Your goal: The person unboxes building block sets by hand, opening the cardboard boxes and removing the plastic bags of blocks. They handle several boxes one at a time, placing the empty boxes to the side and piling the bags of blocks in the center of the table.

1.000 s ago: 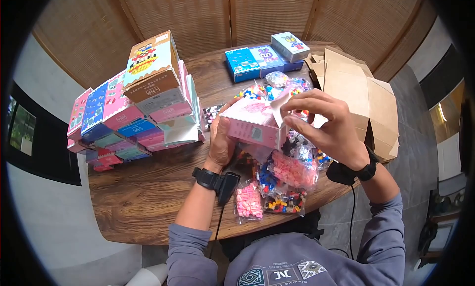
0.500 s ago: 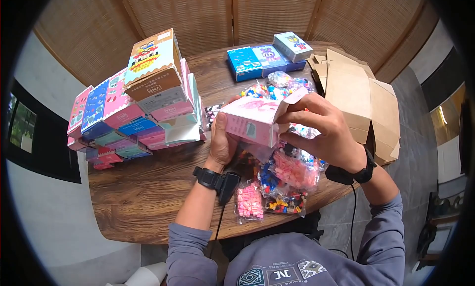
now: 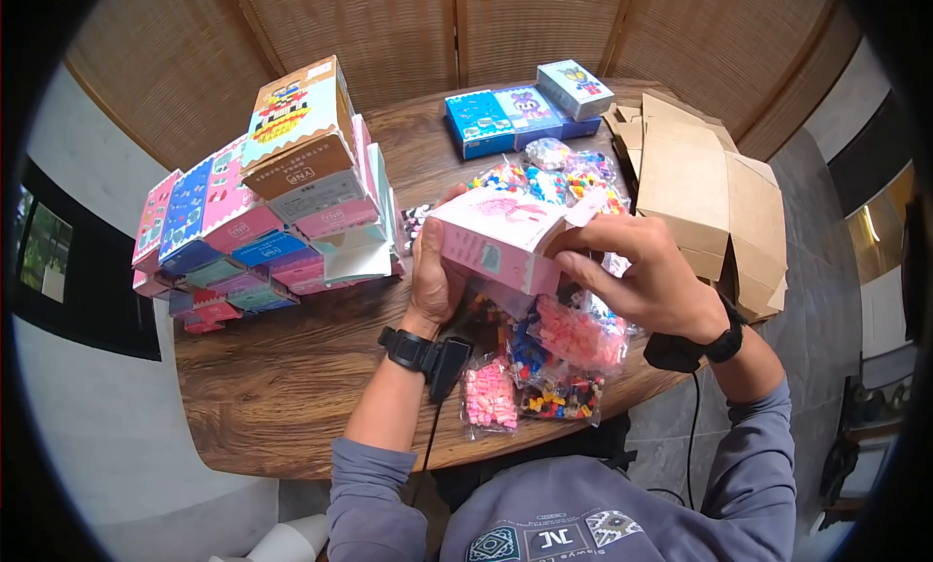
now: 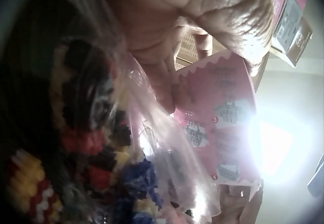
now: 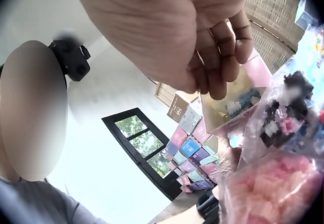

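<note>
My left hand [image 3: 433, 285] holds a small pink cardboard box [image 3: 498, 251], thumb along its near left side. The box is tilted, its opened end turned right and a pale flap [image 3: 587, 206] sticking up there. At that opening, my right hand [image 3: 656, 270] reaches in with bent, loose fingers, index and thumb at the edge. Blue and white pieces [image 5: 244, 103] show inside the box in the right wrist view, just below the fingers. Beneath the box lie clear bags of small building bricks, among them a pink one [image 3: 580, 336].
Small boxes [image 3: 228, 222] are stacked at left, a brown box [image 3: 296, 124] on top. Blue and purple boxes [image 3: 515, 122] stand at the back. Flattened brown cardboard [image 3: 700, 188] lies at right. Another bag of pink bricks [image 3: 489, 395] rests near the table's front edge.
The right hand's fingers have left the raised flap and moved down to the box's opening. The left hand keeps its hold, with the box turned slightly.
</note>
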`<state>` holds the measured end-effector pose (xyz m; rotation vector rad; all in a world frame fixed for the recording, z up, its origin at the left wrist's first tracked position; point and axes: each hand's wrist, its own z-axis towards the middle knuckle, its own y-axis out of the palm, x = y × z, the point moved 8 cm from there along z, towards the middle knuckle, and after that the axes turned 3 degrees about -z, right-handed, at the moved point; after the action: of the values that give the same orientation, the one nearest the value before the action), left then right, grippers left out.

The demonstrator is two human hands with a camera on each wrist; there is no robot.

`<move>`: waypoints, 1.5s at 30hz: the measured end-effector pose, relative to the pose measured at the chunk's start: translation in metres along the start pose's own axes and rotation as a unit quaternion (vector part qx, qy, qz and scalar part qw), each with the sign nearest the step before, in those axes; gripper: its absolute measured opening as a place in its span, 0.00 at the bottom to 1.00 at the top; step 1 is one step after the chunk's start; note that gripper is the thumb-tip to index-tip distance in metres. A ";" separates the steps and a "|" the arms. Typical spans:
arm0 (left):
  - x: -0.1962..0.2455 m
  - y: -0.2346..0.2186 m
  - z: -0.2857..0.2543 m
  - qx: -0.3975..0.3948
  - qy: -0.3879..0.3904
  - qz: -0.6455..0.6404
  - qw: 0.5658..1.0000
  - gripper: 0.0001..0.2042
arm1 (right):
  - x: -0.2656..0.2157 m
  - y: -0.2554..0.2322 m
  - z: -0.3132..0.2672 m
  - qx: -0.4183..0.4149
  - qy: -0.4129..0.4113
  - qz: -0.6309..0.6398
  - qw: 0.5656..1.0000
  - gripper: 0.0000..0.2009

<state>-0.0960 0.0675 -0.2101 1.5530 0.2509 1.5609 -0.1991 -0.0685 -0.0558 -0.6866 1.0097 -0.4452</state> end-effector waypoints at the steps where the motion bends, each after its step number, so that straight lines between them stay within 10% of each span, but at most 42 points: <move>1: 0.000 0.000 0.000 -0.001 -0.002 0.008 1.000 0.36 | 0.000 0.000 0.000 -0.005 0.004 0.002 1.000 0.07; 18: 0.000 -0.001 -0.001 -0.002 -0.018 0.020 1.000 0.37 | -0.006 0.009 0.002 0.075 -0.118 -0.204 0.969 0.13; 33: -0.002 -0.002 -0.001 -0.017 -0.010 0.021 1.000 0.34 | 0.006 0.013 0.001 0.072 -0.051 -0.304 0.948 0.13; 45: 0.000 -0.001 -0.001 0.008 -0.020 0.006 1.000 0.35 | -0.004 -0.007 0.000 0.148 -0.110 -0.143 0.972 0.10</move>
<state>-0.0962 0.0683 -0.2104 1.5986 0.2325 1.5396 -0.2013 -0.0707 -0.0482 -0.5971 0.6190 -0.7399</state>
